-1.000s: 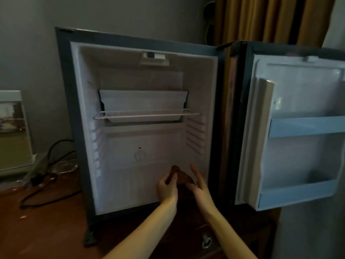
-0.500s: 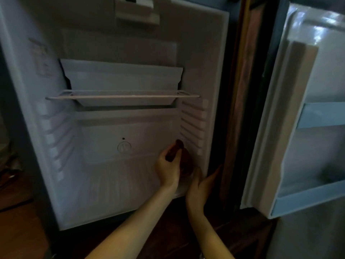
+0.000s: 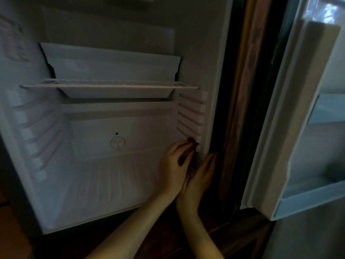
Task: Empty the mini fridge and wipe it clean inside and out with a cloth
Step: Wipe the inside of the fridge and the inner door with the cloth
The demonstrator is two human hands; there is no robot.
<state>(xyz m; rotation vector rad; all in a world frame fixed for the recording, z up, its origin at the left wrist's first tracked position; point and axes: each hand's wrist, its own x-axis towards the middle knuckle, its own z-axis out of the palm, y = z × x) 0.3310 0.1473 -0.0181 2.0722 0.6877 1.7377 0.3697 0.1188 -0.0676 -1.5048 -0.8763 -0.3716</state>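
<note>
The mini fridge (image 3: pixel 112 174) stands open, and I see nothing stored in its white interior. My left hand (image 3: pixel 173 165) grips a dark brown cloth (image 3: pixel 192 142) and presses it against the ribbed right inner wall (image 3: pixel 192 113), low down near the front edge. Most of the cloth is hidden behind the fingers. My right hand (image 3: pixel 199 178) lies just to the right and below, fingers straight, touching the front rim of the right wall. A wire shelf (image 3: pixel 112 86) spans the middle, below a white plastic tray (image 3: pixel 112 71).
The fridge door (image 3: pixel 291 128) hangs open at right, with pale blue door shelves (image 3: pixel 317 195). A dark wooden surface (image 3: pixel 168 238) runs under the fridge. A round drain fitting (image 3: pixel 117 143) sits on the back wall.
The view has moved closer to the fridge interior. My left hand carried the cloth from the fridge floor up to the right wall ribs. My right hand shifted right to the rim.
</note>
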